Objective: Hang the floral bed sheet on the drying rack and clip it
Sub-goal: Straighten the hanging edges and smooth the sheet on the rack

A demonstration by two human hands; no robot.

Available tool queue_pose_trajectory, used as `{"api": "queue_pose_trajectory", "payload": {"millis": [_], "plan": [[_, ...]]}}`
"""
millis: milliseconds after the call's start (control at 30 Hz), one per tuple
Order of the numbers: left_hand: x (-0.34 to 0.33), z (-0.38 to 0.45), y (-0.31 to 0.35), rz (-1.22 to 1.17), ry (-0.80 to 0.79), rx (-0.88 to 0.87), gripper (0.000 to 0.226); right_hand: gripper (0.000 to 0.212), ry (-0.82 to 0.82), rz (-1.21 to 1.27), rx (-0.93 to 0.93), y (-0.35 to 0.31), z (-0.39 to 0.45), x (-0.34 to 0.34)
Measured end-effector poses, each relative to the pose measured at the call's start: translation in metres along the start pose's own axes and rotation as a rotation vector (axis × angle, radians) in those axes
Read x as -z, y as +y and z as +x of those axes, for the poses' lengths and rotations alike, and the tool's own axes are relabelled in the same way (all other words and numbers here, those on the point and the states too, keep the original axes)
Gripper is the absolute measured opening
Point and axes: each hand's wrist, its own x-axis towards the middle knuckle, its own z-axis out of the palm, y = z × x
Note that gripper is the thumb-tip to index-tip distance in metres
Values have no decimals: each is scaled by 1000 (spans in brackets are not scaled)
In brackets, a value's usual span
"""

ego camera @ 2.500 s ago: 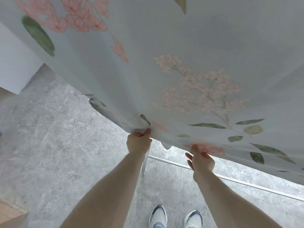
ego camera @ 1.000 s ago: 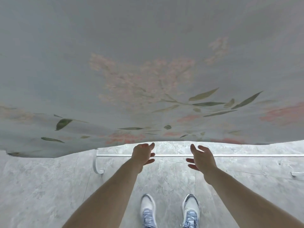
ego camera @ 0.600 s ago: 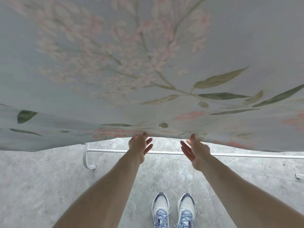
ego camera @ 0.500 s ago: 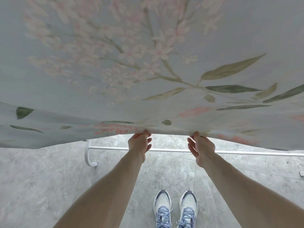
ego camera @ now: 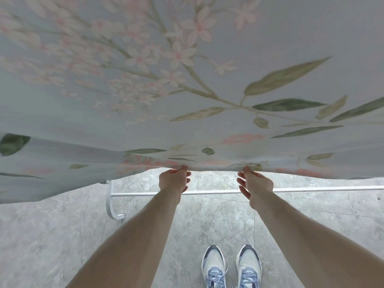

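The pale blue floral bed sheet (ego camera: pixel 187 84) hangs in front of me and fills the upper half of the view. Its lower hem runs across the middle. My left hand (ego camera: pixel 173 180) pinches the hem between thumb and fingers. My right hand (ego camera: pixel 254 183) pinches the hem a short way to the right, its other fingers spread below. Of the drying rack, only the white bottom bar (ego camera: pixel 218 192) and a curved white foot (ego camera: pixel 113 206) show near the floor. The rack's top and any clips are hidden.
Grey marbled floor tiles (ego camera: pixel 52 235) lie below. My two light sneakers (ego camera: pixel 231 267) stand just short of the rack's bottom bar. The sheet's left part droops lower than the part I hold.
A second ago both hands were off the sheet with fingers spread. They have risen to the hem and now pinch it. The view has moved closer to the sheet.
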Motion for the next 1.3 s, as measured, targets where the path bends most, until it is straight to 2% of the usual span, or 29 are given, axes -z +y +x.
{"api": "queue_pose_trajectory", "payload": {"millis": [167,300,400,600,700,1000,1100,1300], "plan": [[6,-40,4,196,-134,32,28,13,-17,-59,-6,-9,-24,37],[-1,-99,13,292,-284,67,32,24,43,-114,81,-33,-55,89],[-18,-142,20,344,-363,-9,29,27,58,-88,119,-59,-73,130],[-90,-212,28,602,-529,-223,30,33,68,-77,162,-101,-74,222],[-134,-241,23,652,-532,-260,31,40,33,-94,172,-118,-63,269],[-259,-327,-1,575,-505,-276,28,49,11,-181,209,-178,-36,400],[-280,-349,-7,560,-532,-250,29,50,7,-203,217,-193,-29,421],[-299,-350,-13,532,-562,-167,32,50,-7,-202,224,-198,-24,418]]}}
